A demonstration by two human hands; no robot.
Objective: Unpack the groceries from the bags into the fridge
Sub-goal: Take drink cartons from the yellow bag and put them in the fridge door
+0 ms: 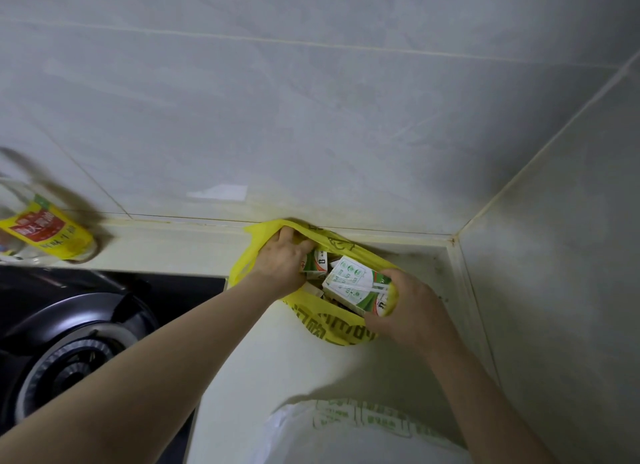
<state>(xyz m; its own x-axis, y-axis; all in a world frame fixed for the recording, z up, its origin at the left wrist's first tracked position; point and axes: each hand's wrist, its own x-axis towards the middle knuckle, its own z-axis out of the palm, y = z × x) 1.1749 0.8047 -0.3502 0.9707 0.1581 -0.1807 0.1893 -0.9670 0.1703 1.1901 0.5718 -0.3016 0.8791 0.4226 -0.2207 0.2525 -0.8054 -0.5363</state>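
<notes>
On the counter (263,352), the left hand (281,260) pinched the yellow bag's (332,328) rim; the right hand's (408,311) grip clasped a carton (349,283).

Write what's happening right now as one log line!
step: unpacking | left hand: gripping small carton in yellow bag | right hand: lifting large carton | fridge: unseen

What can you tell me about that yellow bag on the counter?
The yellow bag is thin, crinkly plastic with dark green printed lettering. It sits on the pale countertop in the corner, against the tiled wall, right of the black gas stove. Its mouth is pulled open. The left hand grips the far rim and a small carton; the right hand holds a white-and-green carton at the opening. More cartons lie inside.
</notes>
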